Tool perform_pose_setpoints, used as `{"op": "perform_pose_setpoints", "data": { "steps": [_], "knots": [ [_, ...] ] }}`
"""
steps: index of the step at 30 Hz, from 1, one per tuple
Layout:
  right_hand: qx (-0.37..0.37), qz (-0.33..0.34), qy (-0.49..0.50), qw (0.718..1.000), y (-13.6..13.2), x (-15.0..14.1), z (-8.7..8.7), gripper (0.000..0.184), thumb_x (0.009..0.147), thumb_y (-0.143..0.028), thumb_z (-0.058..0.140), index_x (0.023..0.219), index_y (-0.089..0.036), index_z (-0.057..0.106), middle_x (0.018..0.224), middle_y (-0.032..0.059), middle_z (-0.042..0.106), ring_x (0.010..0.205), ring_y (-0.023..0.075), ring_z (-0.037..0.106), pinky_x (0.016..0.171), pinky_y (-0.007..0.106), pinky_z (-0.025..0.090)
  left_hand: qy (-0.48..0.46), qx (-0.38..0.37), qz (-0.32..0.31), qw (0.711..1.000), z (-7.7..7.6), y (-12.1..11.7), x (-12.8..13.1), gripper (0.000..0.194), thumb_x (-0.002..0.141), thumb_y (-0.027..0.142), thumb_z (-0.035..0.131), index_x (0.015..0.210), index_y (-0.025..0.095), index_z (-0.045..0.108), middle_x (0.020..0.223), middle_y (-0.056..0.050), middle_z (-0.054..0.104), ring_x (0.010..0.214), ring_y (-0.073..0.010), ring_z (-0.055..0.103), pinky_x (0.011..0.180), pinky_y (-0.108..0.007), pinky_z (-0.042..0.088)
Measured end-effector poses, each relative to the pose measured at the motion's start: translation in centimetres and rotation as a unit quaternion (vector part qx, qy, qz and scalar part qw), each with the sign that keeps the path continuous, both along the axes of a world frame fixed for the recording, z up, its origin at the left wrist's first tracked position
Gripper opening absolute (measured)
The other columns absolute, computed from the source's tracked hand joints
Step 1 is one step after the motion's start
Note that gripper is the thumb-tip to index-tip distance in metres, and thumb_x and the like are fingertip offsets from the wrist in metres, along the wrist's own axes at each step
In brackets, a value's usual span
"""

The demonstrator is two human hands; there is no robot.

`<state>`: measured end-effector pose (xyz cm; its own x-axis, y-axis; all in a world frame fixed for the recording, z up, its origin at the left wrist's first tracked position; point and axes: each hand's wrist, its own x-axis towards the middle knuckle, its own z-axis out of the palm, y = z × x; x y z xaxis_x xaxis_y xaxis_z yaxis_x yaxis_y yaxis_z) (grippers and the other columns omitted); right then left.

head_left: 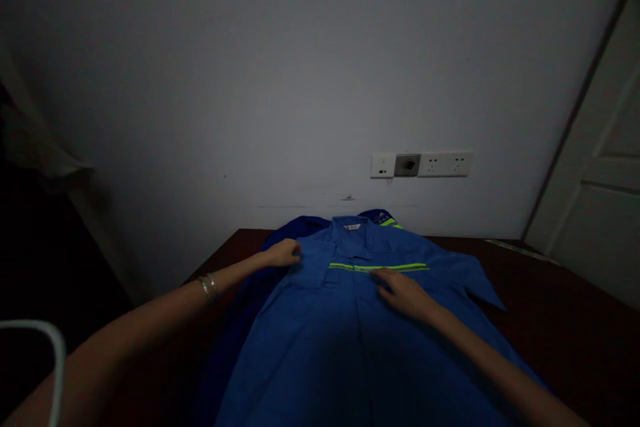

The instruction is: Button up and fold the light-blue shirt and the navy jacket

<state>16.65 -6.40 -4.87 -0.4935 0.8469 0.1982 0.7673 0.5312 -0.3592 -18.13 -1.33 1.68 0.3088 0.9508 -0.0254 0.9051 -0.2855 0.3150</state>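
A blue work jacket [320,327] lies front up on the dark table, its collar toward the wall and a yellow-green stripe across its chest. Its sleeve on the left is folded inward over the chest; the one on the right is spread outward. At the folded sleeve's outer edge is my left hand [284,253], fingers curled closed; whether cloth is between them is hidden. My right hand [404,293] rests over the chest just below the stripe, fingers stretched out and apart, holding nothing.
A darker blue garment [240,320] with a yellow-green stripe lies under the jacket. The dark red-brown table [565,307] meets a white wall with sockets [445,163]. A thin strip [520,251] lies at the back right. A white cable [57,353] hangs at lower left.
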Motion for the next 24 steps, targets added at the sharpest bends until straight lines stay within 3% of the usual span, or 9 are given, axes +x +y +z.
{"op": "perform_pose_setpoints", "data": {
  "steps": [3, 6, 10, 14, 19, 24],
  "knots": [
    [-0.006, 0.006, 0.023, 1.0, 2.3, -2.0, -0.1, 0.046, 0.078, -0.021, 0.043, 0.123, -0.012, 0.051, 0.124, 0.0113, 0.054, 0.113, 0.0203, 0.05, 0.098, 0.029, 0.033, 0.117, 0.018, -0.026, 0.993, -2.1, -3.0, -1.8, 0.025, 0.071, 0.033, 0.055, 0.089, 0.016, 0.058, 0.092, -0.007, 0.063, 0.087, -0.0212, 0.059, 0.073, -0.027, 0.044],
    [-0.003, 0.012, 0.036, 0.999, 4.3, -4.9, -0.4, 0.043, 0.079, -0.019, 0.043, 0.12, -0.012, 0.053, 0.121, 0.0121, 0.057, 0.112, 0.0208, 0.051, 0.096, 0.029, 0.034, 0.149, 0.015, -0.025, 0.988, -3.9, -5.3, -2.6, 0.04, 0.071, 0.043, 0.055, 0.101, 0.017, 0.052, 0.097, -0.01, 0.061, 0.087, -0.0244, 0.059, 0.069, -0.029, 0.046],
    [-0.003, 0.003, 0.048, 0.999, 6.9, -9.1, -1.0, 0.039, 0.08, -0.016, 0.045, 0.118, -0.011, 0.055, 0.118, 0.0129, 0.058, 0.111, 0.0206, 0.051, 0.096, 0.028, 0.033, 0.179, 0.043, -0.025, 0.983, -5.6, -6.9, -2.6, 0.047, 0.076, 0.041, 0.051, 0.114, 0.014, 0.042, 0.094, -0.014, 0.062, 0.084, -0.0272, 0.061, 0.069, -0.034, 0.046],
    [-0.009, -0.046, 0.066, 0.997, 10.2, -12.0, -1.4, 0.039, 0.082, -0.013, 0.041, 0.12, -0.007, 0.052, 0.122, 0.0156, 0.055, 0.113, 0.0201, 0.049, 0.096, 0.028, 0.032, 0.228, 0.101, -0.028, 0.968, -6.5, -6.7, -1.8, 0.051, 0.08, 0.034, 0.047, 0.125, 0.015, 0.034, 0.104, -0.016, 0.057, 0.082, -0.0257, 0.062, 0.067, -0.034, 0.048],
    [-0.035, -0.11, 0.089, 0.989, 13.4, -13.8, -1.9, 0.033, 0.082, -0.011, 0.041, 0.11, -0.005, 0.058, 0.115, 0.0182, 0.059, 0.107, 0.0213, 0.054, 0.091, 0.028, 0.037, 0.277, 0.185, -0.133, 0.934, -7.2, -5.2, -0.5, 0.048, 0.084, 0.021, 0.041, 0.131, 0.019, 0.032, 0.112, -0.017, 0.052, 0.092, -0.0273, 0.057, 0.065, -0.034, 0.048],
    [-0.063, -0.139, 0.121, 0.981, 14.5, -14.2, -2.4, 0.028, 0.08, -0.011, 0.046, 0.101, -0.006, 0.063, 0.11, 0.0173, 0.062, 0.105, 0.0219, 0.055, 0.087, 0.026, 0.04, 0.272, 0.253, -0.225, 0.901, -8.8, -4.1, 0.1, 0.039, 0.088, 0.015, 0.036, 0.127, 0.016, 0.04, 0.126, -0.017, 0.048, 0.117, -0.0273, 0.045, 0.092, -0.043, 0.039]
  ]
}}
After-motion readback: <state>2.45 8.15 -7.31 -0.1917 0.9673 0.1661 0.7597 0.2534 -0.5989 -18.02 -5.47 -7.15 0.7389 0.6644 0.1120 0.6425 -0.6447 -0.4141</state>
